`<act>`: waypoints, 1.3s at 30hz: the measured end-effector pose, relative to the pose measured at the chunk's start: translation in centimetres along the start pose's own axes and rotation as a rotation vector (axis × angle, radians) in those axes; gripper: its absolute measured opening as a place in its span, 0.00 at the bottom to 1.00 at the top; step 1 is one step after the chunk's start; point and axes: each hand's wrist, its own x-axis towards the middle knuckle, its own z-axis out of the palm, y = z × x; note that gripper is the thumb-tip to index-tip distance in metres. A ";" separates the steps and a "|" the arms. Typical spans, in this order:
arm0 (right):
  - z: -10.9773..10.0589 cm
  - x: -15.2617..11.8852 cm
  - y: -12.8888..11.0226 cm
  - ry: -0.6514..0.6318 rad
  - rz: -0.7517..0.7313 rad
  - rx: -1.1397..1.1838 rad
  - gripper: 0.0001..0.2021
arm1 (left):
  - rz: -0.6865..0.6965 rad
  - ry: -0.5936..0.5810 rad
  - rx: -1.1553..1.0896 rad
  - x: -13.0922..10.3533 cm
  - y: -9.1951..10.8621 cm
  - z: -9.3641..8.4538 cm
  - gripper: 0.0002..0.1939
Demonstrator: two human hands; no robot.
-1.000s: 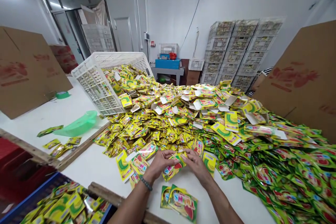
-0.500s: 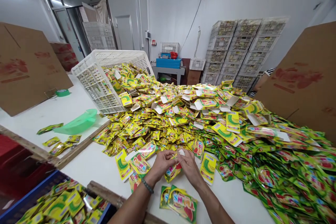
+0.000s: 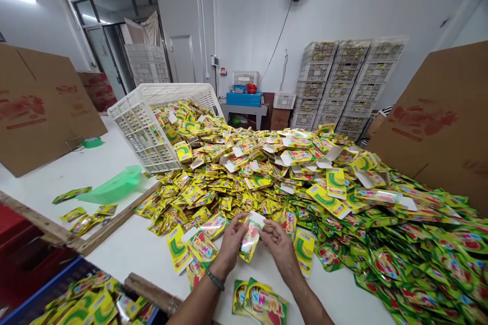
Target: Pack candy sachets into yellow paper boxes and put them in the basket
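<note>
In the head view, my left hand point(image 3: 232, 241) grips a small yellow-green printed carton point(image 3: 250, 239) along its left side. The carton's white top flap stands up. My right hand point(image 3: 279, 246) is closed with its fingertips at the carton's upper right edge. Two flat printed packs point(image 3: 263, 300) lie on the table below my hands. More cartons point(image 3: 204, 249) lie to the left, and another carton point(image 3: 304, 251) lies just right of my right hand. Beyond my fingers rises a heap of small yellow sachets point(image 3: 229, 193).
A tipped white crate point(image 3: 152, 144) spills cartons onto the heap. Green pouches point(image 3: 404, 259) cover the right side. Large cardboard boxes point(image 3: 427, 106) flank the table. A blue crate point(image 3: 49, 284) holds cartons at lower left, near a green scoop point(image 3: 114, 188). Part of another person shows behind the right box.
My hands have moved slightly apart, and the carton now shows its front and raised white flap between them. The camera view has tilted up a little.
</note>
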 end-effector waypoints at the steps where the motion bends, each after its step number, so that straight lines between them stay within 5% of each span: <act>1: 0.2 -0.1 0.0 -0.019 -0.002 0.001 0.26 | 0.008 0.017 -0.012 0.0 0.1 -0.1 0.28; 10: -0.5 -0.6 -0.9 -0.113 -0.091 -0.392 0.23 | -0.020 -0.130 0.077 -0.1 0.3 0.0 0.21; 19: -0.7 -0.6 -3.4 -0.058 -0.113 -0.380 0.19 | -0.058 -0.043 0.067 0.3 0.1 0.0 0.27; 25: -1.7 -0.3 -2.6 -0.004 -0.047 -0.386 0.17 | -0.090 -0.044 0.080 0.3 -0.1 0.8 0.26; 29: -2.3 -0.1 -2.2 0.040 0.084 -0.186 0.17 | -0.109 -0.080 0.070 0.2 -0.1 1.2 0.25; 39: -3.2 -0.5 -2.9 -0.051 0.118 -0.189 0.17 | -0.101 -0.058 -0.019 0.2 -0.1 1.4 0.25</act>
